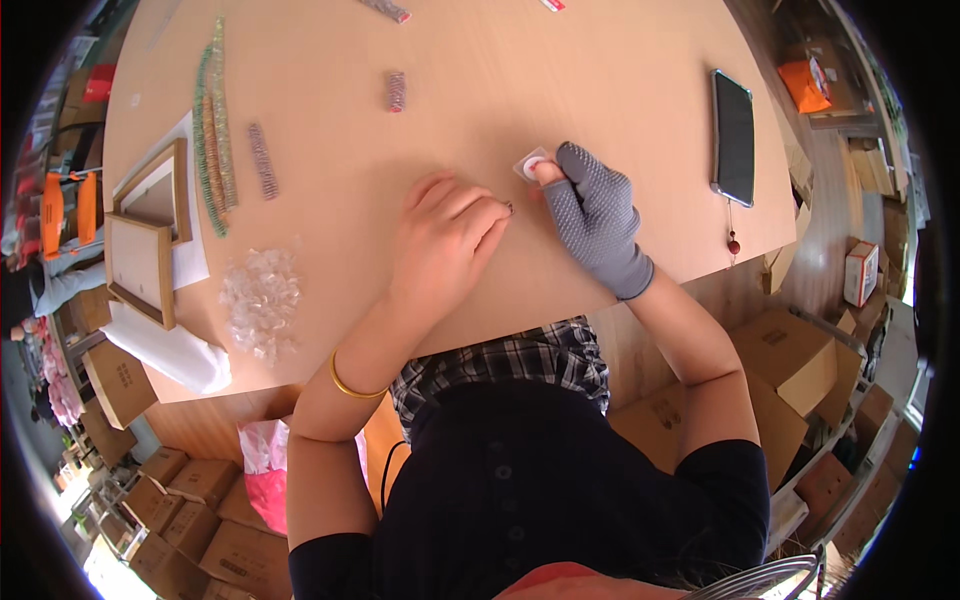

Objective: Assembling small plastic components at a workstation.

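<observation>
My left hand (450, 235) is bare and hovers low over the middle of the table, its fingers curled into a pinch. A tiny dark tip shows at the thumb and forefinger; it is too small to name. My right hand (598, 215) wears a grey knitted glove with pale dots, and a bare fingertip sticks out of it. Its fingers are closed on a small clear square piece with a white and red round middle (533, 163). The two hands are apart. Beyond them lies a short purplish coil-like roll (397, 91).
Left on the table (480, 60) are long strands of stacked rings (212, 130), a purplish strand (262, 160), wooden frames (145, 260), a heap of clear plastic pieces (262, 300) and a white roll (170, 350). A phone (735, 138) lies right. Cardboard boxes (785, 350) stand below.
</observation>
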`<state>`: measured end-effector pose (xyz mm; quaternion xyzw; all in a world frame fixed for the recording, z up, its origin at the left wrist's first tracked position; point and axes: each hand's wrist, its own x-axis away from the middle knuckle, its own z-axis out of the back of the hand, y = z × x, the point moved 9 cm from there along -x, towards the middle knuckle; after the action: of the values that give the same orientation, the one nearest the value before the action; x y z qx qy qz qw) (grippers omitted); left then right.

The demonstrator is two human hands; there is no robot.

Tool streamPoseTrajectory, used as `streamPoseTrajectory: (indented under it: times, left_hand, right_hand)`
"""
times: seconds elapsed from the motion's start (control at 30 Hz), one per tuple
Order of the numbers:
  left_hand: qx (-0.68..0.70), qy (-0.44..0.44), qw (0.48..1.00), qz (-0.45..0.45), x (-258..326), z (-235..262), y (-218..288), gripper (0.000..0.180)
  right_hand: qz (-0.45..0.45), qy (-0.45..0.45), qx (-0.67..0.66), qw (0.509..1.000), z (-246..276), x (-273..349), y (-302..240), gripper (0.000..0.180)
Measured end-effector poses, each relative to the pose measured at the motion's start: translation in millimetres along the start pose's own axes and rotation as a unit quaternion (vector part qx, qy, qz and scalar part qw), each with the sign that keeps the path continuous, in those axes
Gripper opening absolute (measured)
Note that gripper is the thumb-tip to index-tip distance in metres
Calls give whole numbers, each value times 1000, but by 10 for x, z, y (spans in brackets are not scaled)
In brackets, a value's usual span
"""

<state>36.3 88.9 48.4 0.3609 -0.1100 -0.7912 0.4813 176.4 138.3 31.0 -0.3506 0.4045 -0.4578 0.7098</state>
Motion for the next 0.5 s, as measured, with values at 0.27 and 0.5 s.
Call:
streamPoseTrajectory:
  times: [0.27, 0.5]
  left_hand:
    - [11, 19, 995, 92, -8, 14, -151, 17]
    - [-31, 162, 962, 216, -268, 459, -939, 24]
  right_hand:
    - [117, -25, 74, 990, -48, 98, -293, 15]
    - [54, 130, 169, 976, 374, -78, -64, 11]
